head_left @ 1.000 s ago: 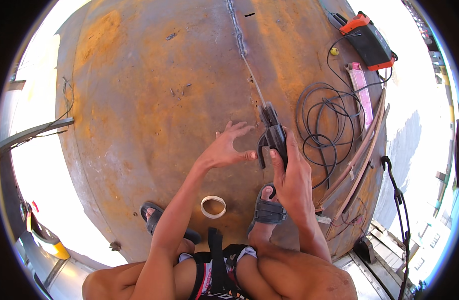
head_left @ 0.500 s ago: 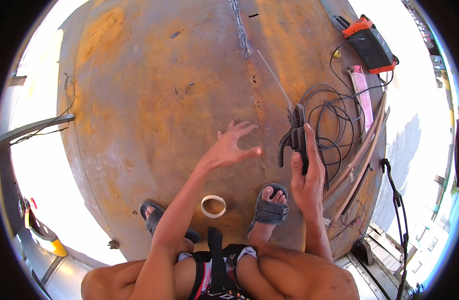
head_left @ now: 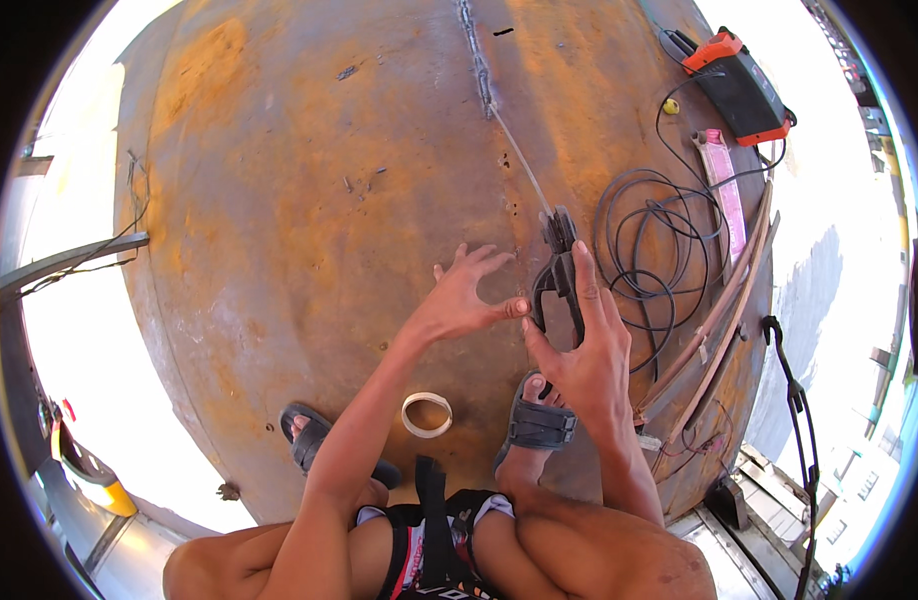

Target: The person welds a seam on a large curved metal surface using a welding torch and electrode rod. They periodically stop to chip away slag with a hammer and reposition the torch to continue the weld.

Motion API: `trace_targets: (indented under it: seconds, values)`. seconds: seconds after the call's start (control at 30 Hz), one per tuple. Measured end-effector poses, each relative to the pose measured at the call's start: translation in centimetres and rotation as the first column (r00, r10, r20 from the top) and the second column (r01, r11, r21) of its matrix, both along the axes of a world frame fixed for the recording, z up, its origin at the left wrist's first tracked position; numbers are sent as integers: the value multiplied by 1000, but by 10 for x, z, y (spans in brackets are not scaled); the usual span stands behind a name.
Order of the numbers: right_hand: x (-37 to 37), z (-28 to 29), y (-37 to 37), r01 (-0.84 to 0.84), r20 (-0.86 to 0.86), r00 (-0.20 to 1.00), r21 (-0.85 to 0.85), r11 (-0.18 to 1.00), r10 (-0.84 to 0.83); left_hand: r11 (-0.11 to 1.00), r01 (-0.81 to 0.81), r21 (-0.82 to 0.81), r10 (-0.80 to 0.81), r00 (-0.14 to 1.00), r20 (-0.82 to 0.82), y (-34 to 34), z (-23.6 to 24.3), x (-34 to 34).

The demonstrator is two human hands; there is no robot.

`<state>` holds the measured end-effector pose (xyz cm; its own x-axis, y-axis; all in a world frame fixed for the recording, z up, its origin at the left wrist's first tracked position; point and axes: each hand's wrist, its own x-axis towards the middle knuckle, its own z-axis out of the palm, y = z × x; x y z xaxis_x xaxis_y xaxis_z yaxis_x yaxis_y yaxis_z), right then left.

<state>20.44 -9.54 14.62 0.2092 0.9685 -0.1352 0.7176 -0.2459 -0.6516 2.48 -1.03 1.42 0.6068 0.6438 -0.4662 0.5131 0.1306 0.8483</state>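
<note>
Rusty steel underfoot. Ring lies between your sandals. Your left hand is free, fingers spread wide, thumb just beside the holder; cannot tell if touching. Bead beyond; rod slants from the holder to the bead's near end, contact unclear. Your right hand grasps the holder, index finger along it. Further right: looped cable, pink packet, orange-black box.
</note>
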Motion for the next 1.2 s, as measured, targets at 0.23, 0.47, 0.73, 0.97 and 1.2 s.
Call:
trace_targets:
  seconds: [0.23,0.47,0.73,0.97,1.2]
  values:
    - [1,-4,6,-21,35,999,41,999,20,1000,-22,-3,22,1000,14,1,1,0]
    - [1,-3,6,-40,51,998,36,999,38,1000,-18,-3,18,1000,5,1,0,0]
    - [3,3,8,121,-225,966,-56,991,-130,999,26,22,-26,999,-32,1,-3,-1]
    - [8,-4,-6,72,-110,992,39,997,-67,1000,23,14,-23,999,-29,0,-3,1]
    - [-1,-8,-5,64,-50,997,22,998,-62,999,29,22,-28,999,-34,0,-2,0]
